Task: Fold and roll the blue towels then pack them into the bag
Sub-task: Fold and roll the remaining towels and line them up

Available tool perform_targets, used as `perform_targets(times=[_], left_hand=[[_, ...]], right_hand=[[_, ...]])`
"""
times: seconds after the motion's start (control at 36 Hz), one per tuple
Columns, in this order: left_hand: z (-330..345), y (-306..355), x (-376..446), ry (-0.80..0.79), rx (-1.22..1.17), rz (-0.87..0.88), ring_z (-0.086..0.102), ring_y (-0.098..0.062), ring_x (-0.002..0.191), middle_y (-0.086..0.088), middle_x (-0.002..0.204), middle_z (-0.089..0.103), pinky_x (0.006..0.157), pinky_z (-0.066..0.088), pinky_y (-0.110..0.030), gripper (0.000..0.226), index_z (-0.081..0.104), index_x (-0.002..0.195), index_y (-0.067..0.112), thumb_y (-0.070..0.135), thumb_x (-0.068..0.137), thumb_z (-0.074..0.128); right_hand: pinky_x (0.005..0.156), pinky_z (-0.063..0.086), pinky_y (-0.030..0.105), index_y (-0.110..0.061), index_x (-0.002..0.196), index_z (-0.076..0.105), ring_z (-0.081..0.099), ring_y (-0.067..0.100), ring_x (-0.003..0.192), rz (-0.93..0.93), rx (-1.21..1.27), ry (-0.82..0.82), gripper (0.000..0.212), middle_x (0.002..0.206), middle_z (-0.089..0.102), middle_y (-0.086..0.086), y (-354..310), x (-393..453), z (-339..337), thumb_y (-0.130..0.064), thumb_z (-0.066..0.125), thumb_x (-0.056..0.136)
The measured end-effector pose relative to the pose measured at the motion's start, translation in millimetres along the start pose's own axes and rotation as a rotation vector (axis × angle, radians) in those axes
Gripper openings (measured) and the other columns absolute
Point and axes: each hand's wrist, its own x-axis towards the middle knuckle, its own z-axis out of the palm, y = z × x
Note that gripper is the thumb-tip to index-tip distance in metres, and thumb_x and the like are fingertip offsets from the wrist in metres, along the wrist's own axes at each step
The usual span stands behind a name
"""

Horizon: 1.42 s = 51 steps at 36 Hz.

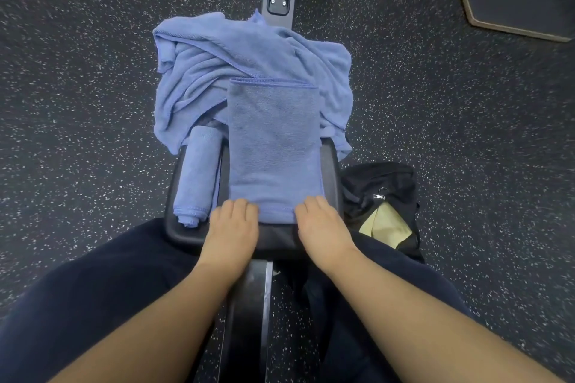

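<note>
Both bare forearms reach forward side by side, palms down; the left hand (231, 227) and right hand (322, 225) lie level with each other, a gap between them; each hand's fingers curl downward at the tips, knuckles up, wrists straight.

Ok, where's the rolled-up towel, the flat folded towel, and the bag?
rolled towel (195, 176): head view, middle of the roll.
folded towel (273, 146): head view, centre of its flat top.
bag (378, 182): head view, black fabric above the zip pull.
</note>
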Motion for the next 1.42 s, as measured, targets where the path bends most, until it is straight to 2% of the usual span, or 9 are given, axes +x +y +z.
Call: perform_targets(times=[0.22, 0.36, 0.44, 0.53, 0.64, 0.78, 0.94, 1.11, 1.42], left_hand=[[2.5, -12.6, 5.2, 0.094, -0.065, -0.046, 0.055, -0.029, 0.077, -0.006, 0.081, 0.059, 0.069, 0.026, -0.037, 0.026, 0.064, 0.083, 0.013, 0.017, 0.086, 0.039], [-0.6, -14.1, 10.9, 0.073, -0.116, -0.080, 0.056, -0.029, 0.073, -0.005, 0.075, 0.058, 0.067, 0.024, -0.037, 0.026, 0.063, 0.078, 0.014, 0.020, 0.086, 0.039], [1.0, -13.4, 10.6, 0.070, -0.168, -0.094, 0.054, -0.029, 0.071, -0.003, 0.074, 0.058, 0.065, 0.023, -0.036, 0.007, 0.061, 0.083, 0.014, 0.008, 0.081, 0.062], [-0.2, -10.4, 12.8, 0.010, -0.208, -0.119, 0.052, -0.028, 0.069, -0.001, 0.071, 0.058, 0.065, 0.027, -0.035, 0.036, 0.058, 0.081, 0.014, -0.005, 0.061, 0.081], [-0.1, -9.9, 15.4, -0.002, -0.130, -0.109, 0.052, -0.028, 0.070, -0.003, 0.069, 0.056, 0.063, 0.035, -0.035, 0.035, 0.060, 0.077, 0.014, -0.005, 0.056, 0.079], [-2.9, -8.0, 20.3, 0.066, -0.063, -0.105, 0.038, -0.027, 0.075, -0.010, 0.081, 0.052, 0.057, 0.038, -0.038, 0.016, 0.062, 0.077, 0.013, 0.005, 0.063, 0.061], [-5.4, -0.8, 26.1, 0.082, -0.137, -0.016, 0.046, -0.029, 0.070, -0.009, 0.079, 0.053, 0.053, 0.039, -0.037, 0.039, 0.060, 0.078, 0.011, -0.008, 0.050, 0.079], [0.7, 2.5, 19.8, 0.089, -0.189, -0.027, 0.046, -0.028, 0.074, -0.009, 0.080, 0.054, 0.057, 0.042, -0.038, 0.028, 0.061, 0.081, 0.008, 0.002, 0.056, 0.070], [-1.8, -1.8, 23.3, 0.013, -0.161, -0.020, 0.057, -0.028, 0.077, -0.006, 0.083, 0.059, 0.062, 0.043, -0.036, 0.044, 0.064, 0.088, 0.011, 0.004, 0.052, 0.089]], right_hand=[[0.051, 0.042, 0.024, -0.014, 0.067, 0.059, 0.056, 0.024, 0.057, 0.004, 0.085, 0.104, 0.040, 0.063, 0.055, 0.003, 10.8, 7.3, -3.8, -0.001, 0.083, 0.038], [0.087, 0.033, 0.037, -0.009, 0.118, 0.047, 0.048, 0.030, 0.104, 0.041, 0.143, -0.045, 0.036, 0.112, 0.057, 0.009, 13.9, 8.8, -13.2, 0.005, 0.039, 0.086], [0.090, 0.034, 0.037, -0.010, 0.121, 0.043, 0.046, 0.029, 0.108, 0.077, 0.165, -0.062, 0.041, 0.117, 0.055, 0.008, 13.1, 7.7, -12.3, 0.006, 0.035, 0.085], [0.091, 0.034, 0.038, -0.012, 0.123, 0.043, 0.045, 0.028, 0.111, 0.103, 0.133, -0.071, 0.040, 0.120, 0.054, 0.006, 11.8, 8.0, -12.7, 0.004, 0.036, 0.087], [0.083, 0.033, 0.037, -0.011, 0.117, 0.049, 0.046, 0.029, 0.106, 0.120, 0.084, -0.037, 0.035, 0.115, 0.048, 0.008, 9.3, 9.0, -7.2, 0.003, 0.041, 0.086], [0.061, 0.039, 0.034, -0.014, 0.071, 0.062, 0.041, 0.025, 0.078, 0.140, -0.021, 0.118, 0.025, 0.078, 0.052, 0.005, 9.3, 13.8, -6.7, -0.003, 0.040, 0.066], [0.086, 0.040, 0.034, -0.006, 0.116, 0.051, 0.044, 0.028, 0.108, 0.088, 0.138, -0.019, 0.036, 0.114, 0.048, 0.010, 16.3, 16.8, -8.2, 0.009, 0.042, 0.084], [0.055, 0.050, 0.029, -0.008, 0.070, 0.060, 0.058, 0.029, 0.066, 0.106, 0.185, 0.073, 0.026, 0.067, 0.057, 0.007, 8.3, 14.6, -3.4, -0.007, 0.080, 0.053], [0.055, 0.046, 0.027, -0.015, 0.071, 0.057, 0.056, 0.022, 0.064, 0.038, 0.007, 0.106, 0.042, 0.068, 0.055, 0.002, 10.6, 15.8, 5.3, -0.014, 0.089, 0.043]])
